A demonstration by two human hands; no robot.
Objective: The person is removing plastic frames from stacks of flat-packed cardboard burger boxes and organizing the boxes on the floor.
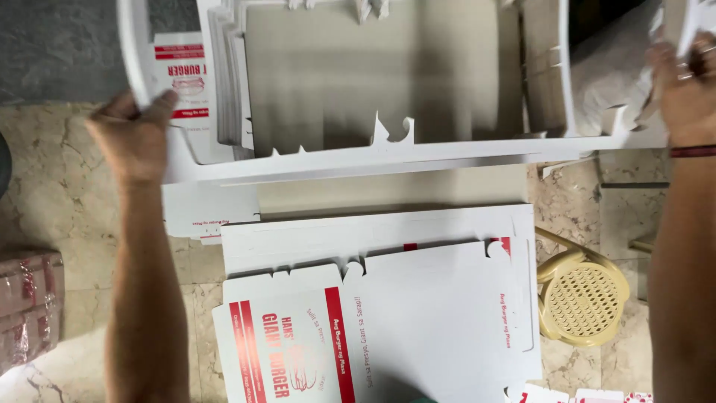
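My left hand (133,136) grips the left rim of a white plastic chair (373,158) that stands in front of me. Flat grey cardboard sheets (373,71) lie stacked on its seat, with white die-cut box blanks (227,82) stacked beside them. My right hand (685,89) is raised at the upper right, fingers closed on the edge of a white box blank (697,26) near the chair's right side. A dark band sits on that wrist.
Flat white box blanks with red print (373,313) lie spread on the marble floor below the chair. A small yellow plastic stool (582,298) stands at the right. Wrapped reddish bundles (26,306) sit at the left edge.
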